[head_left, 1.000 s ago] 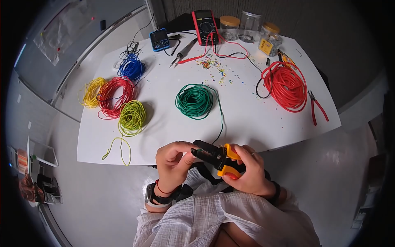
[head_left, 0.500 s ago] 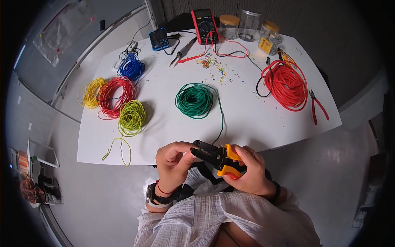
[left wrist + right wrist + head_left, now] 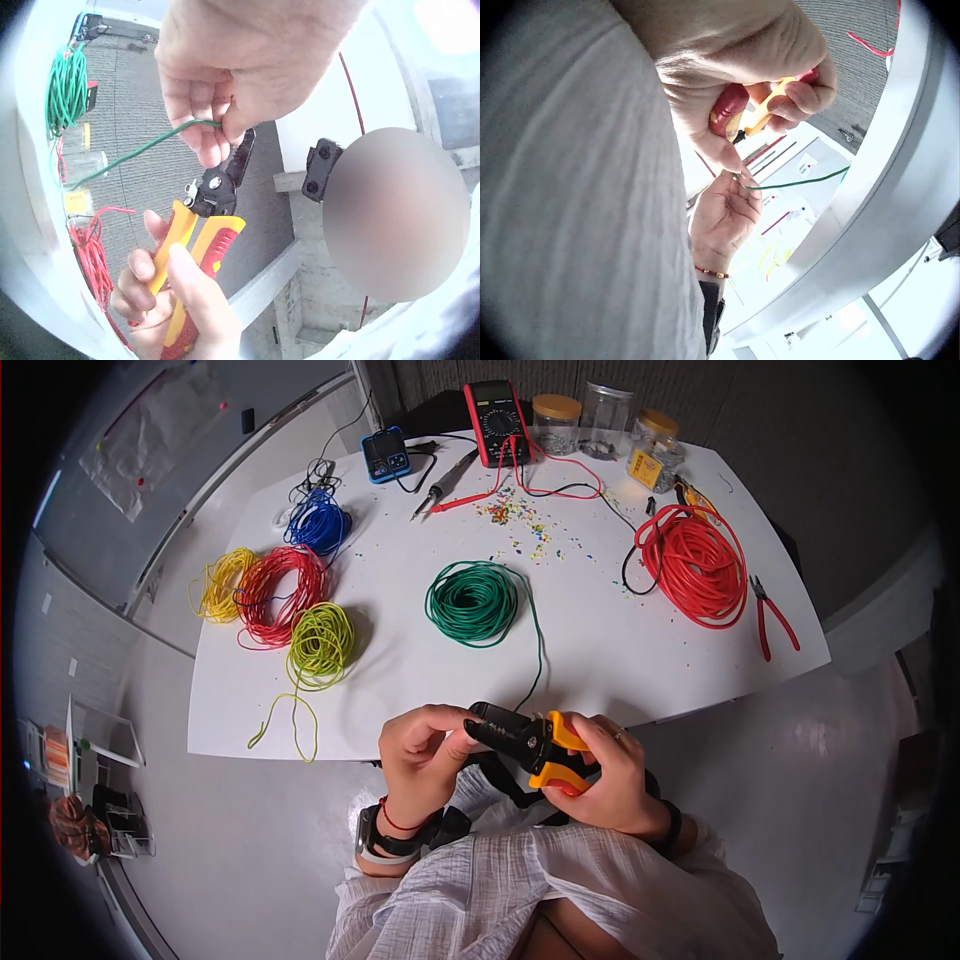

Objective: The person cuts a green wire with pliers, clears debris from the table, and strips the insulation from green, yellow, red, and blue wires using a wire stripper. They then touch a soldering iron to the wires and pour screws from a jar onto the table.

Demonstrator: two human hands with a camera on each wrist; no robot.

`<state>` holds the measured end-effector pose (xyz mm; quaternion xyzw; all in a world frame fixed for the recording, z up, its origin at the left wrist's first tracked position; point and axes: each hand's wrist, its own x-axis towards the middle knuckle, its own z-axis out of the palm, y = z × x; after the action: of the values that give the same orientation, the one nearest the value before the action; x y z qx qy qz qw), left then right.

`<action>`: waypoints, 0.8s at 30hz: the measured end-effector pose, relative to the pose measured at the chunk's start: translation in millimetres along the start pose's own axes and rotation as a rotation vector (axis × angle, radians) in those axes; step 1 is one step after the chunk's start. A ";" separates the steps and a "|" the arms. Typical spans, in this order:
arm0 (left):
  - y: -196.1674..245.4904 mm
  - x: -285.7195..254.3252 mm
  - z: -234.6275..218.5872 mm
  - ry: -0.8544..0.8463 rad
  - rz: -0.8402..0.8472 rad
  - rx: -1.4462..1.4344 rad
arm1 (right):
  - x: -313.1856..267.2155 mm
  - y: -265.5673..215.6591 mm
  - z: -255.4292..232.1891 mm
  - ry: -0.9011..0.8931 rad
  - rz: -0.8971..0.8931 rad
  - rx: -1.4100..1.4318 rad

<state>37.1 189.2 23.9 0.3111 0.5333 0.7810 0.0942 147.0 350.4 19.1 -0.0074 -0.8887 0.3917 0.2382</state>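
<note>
My right hand [image 3: 612, 775] grips a pair of wire strippers [image 3: 217, 184] by their yellow and red handles, which stand apart in the left wrist view. Thumb and index finger of my left hand [image 3: 415, 760] pinch a green wire [image 3: 142, 152] close beside the black jaws. The wire's end is hidden by the fingers. From the hand the wire runs up over the table's front edge to a green coil [image 3: 472, 603] on the white table. In the right wrist view, the green wire [image 3: 799, 182] stretches from the left fingertips toward the table edge.
Blue [image 3: 319, 523], yellow, red and lime wire coils [image 3: 321, 647] lie at the left. A thick red coil [image 3: 697, 568] and red-handled cutters [image 3: 768, 622] lie right. A multimeter [image 3: 497, 425], soldering iron [image 3: 446, 482], jars [image 3: 557, 426] and colourful scraps [image 3: 510, 515] are farther back.
</note>
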 end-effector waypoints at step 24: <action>0.7 -0.5 -0.3 -0.081 -0.064 -0.021 | -1.0 8.4 -3.9 0.057 -0.035 -0.047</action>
<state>37.5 188.5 24.3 0.3242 0.5304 0.7700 0.1438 148.1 358.7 15.1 -0.0085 -0.8906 0.3659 0.2700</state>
